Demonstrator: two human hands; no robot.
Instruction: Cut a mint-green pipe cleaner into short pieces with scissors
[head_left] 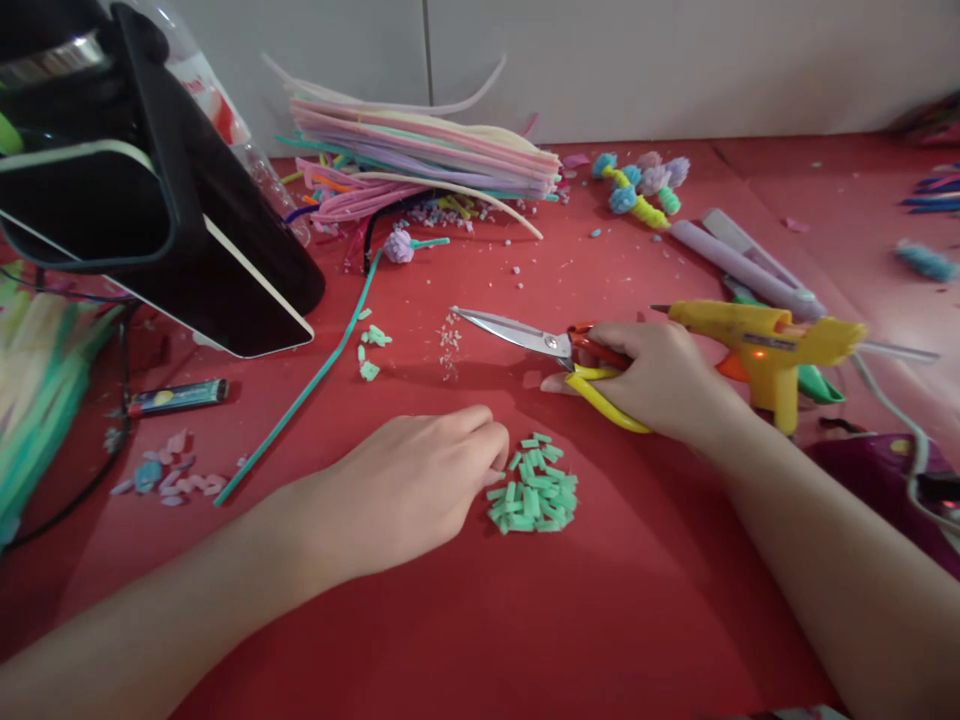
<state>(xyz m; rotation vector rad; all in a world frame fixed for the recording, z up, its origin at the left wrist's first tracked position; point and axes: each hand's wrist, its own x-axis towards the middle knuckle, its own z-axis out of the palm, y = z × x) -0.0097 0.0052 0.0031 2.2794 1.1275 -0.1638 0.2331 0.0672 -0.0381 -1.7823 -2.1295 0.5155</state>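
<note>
My right hand (664, 385) is wrapped round the handles of a pair of scissors (517, 332), one handle red and one yellow. Their blades point left over the red table and look closed. Close to the left edge of a pile of small cut green pieces (534, 488) is my left hand (439, 470), its fingers curled together and fingertips turned down. Whatever lies between those fingertips is hidden. Pale crumbs (449, 345) are scattered under the scissor tips. A few more green bits (373, 340) lie to the left, beside a long teal pipe cleaner (315, 385).
A yellow glue gun (757, 345) with its light on and a lilac hair straightener (742, 262) lie at right. Bundled pipe cleaners (427, 150) rest by the wall. At left stand a black tumbler with a phone-like case (247, 290), a lighter (180, 397) and pink pieces (180, 480).
</note>
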